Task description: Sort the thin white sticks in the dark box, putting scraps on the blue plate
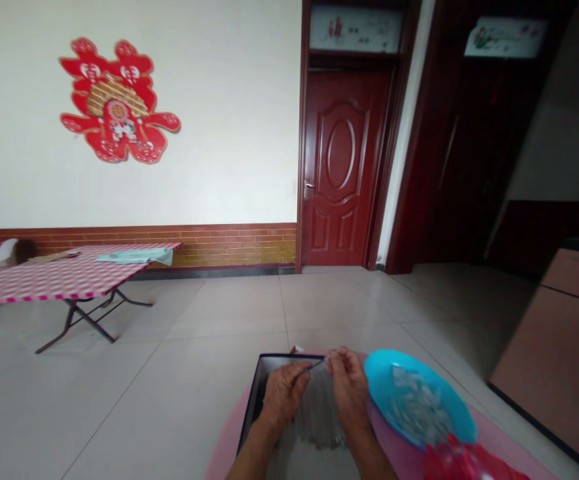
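Both hands are over a dark-rimmed shallow box (pixel 250 408) on a pink round table (pixel 229 437). My left hand (pixel 285 393) pinches one end of a thin dark stick (pixel 316 364). At the stick's other end, the fingers of my right hand (pixel 348 383) are closed together. Below them, a row of thin greyish strips (pixel 318 410) lies side by side in the box; I cannot make out what they are. Just right of my right hand stands a blue basin (pixel 376 373) holding many small, clear-looking pieces (pixel 419 403).
Red plastic wrapping (pixel 469 463) lies by the basin at the table's front right. A folding table (pixel 59 273) with a checked cloth stands far left, a light green cloth (pixel 136 256) on it. A brownish cabinet (pixel 554 360) is at right; a red door (pixel 342 167) is ahead.
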The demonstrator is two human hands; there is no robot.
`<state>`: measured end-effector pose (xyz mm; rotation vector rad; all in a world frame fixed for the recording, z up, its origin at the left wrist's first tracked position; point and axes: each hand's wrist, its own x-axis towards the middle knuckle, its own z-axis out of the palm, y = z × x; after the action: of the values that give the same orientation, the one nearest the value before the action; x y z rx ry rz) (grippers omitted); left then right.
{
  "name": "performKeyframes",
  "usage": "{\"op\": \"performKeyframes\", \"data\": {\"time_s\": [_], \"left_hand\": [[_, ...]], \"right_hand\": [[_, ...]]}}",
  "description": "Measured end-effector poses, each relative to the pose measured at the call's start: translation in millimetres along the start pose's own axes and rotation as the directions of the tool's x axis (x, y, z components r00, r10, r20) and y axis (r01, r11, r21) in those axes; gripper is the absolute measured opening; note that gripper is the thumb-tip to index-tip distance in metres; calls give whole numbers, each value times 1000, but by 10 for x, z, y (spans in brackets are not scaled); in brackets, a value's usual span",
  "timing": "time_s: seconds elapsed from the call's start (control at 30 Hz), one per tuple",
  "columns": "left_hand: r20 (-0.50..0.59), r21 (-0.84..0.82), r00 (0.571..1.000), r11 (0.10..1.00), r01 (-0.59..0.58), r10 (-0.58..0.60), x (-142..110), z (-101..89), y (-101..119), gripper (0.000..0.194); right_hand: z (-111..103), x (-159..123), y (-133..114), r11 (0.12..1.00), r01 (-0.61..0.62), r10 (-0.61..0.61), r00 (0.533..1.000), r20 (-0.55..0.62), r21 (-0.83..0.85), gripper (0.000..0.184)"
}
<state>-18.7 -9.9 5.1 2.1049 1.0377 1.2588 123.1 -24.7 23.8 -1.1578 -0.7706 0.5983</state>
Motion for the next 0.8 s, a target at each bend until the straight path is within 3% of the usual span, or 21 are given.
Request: {"op": "performKeyframes", "data": {"time_s": [0.17, 0.27, 0.4, 0.63, 0.8], "left_hand": [[-52, -110, 996, 992, 68, -74, 13, -37, 57, 36], [-153, -119, 971, 979, 166, -183, 20, -55, 14, 45], [-240, -88, 949, 978, 188, -204, 26, -81, -32, 47], [-187, 54, 968, 982, 180, -167, 14, -96, 30, 44], [-159, 94, 973, 978, 185, -169, 21, -95, 60, 42]], "right_hand": [[49, -86, 46, 931, 197, -135, 968, 213, -307, 30], [74, -131, 142, 860, 348, -220, 912, 346, -373, 29], [66, -167, 251, 760, 473, -258, 849, 461, -447, 26], [91, -217, 115, 721, 518, -325, 839, 436, -460, 26], [103, -73, -362, 719, 487, -334, 867, 369, -495, 25]]}}
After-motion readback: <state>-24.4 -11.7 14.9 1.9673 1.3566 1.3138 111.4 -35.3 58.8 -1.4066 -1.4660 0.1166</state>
